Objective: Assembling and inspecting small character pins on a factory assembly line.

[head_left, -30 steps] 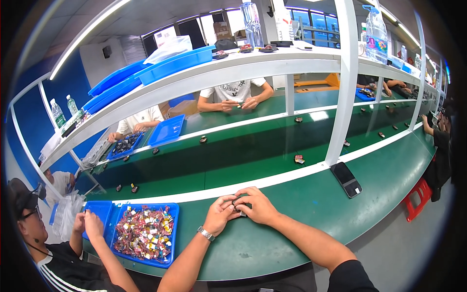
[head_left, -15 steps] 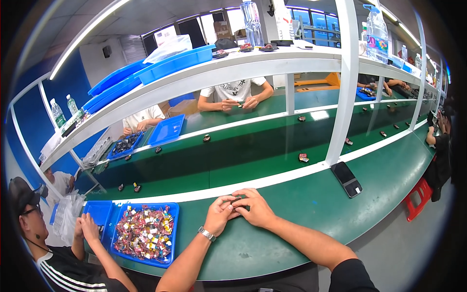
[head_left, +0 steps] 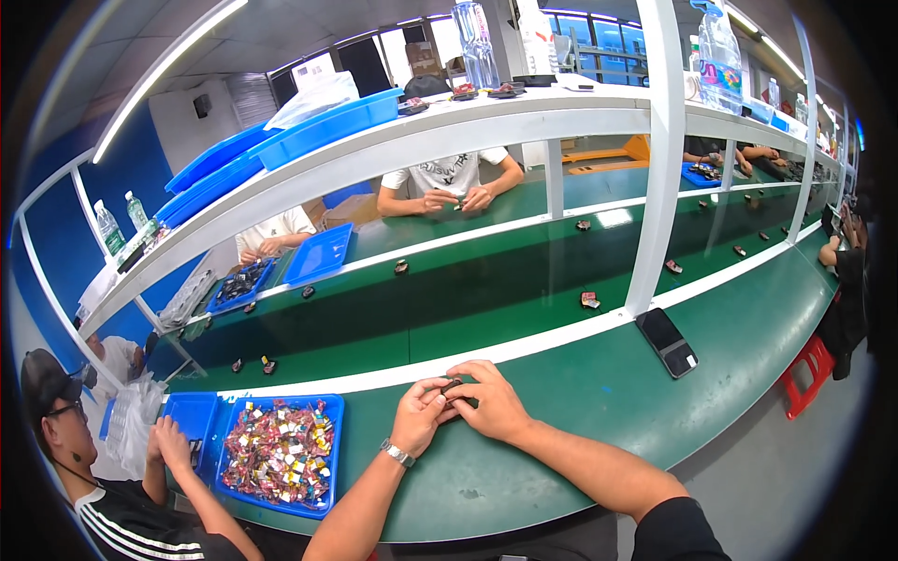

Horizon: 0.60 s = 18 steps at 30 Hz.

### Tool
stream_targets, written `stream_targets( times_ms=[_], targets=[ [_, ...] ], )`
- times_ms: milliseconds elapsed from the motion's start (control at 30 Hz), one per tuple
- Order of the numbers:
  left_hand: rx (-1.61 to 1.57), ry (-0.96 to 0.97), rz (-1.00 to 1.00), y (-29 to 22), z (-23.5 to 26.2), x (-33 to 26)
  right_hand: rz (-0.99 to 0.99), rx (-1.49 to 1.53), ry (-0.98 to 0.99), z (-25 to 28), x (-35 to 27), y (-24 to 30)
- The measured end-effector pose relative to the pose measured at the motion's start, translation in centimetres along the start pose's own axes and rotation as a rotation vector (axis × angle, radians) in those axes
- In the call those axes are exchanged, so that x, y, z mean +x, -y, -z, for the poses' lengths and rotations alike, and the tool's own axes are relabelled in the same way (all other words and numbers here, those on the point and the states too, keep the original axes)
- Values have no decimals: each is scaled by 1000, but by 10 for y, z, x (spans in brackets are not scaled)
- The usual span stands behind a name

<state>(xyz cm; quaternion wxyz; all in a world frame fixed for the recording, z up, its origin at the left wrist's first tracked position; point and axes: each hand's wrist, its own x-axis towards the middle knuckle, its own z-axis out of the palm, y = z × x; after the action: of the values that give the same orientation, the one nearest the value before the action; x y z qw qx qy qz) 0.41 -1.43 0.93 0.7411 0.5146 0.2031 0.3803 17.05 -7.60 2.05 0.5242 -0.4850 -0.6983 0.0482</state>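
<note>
Compact dark piece (head_left: 453, 384) sits between curved fingers (head_left: 481, 372).

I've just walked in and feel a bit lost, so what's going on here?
Someone at the green bench holds a small dark part, mostly hidden, between the left hand and right hand. To their left sits a blue tray heaped with small colourful pieces; to their right lies a black phone. Beyond, small items lie spaced along a green belt, and a co-worker across it handles something tiny.
</note>
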Motion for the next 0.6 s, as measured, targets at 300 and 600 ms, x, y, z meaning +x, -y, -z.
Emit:
stream_targets(
  times_ms=[300,600],
  targets=[
    [36,-56,-33,5,1,1,-59,92,20,-10,-1,-8],
    [-11,-95,-4,1,-4,0,-5,-1,76,0,4,3]
  ],
)
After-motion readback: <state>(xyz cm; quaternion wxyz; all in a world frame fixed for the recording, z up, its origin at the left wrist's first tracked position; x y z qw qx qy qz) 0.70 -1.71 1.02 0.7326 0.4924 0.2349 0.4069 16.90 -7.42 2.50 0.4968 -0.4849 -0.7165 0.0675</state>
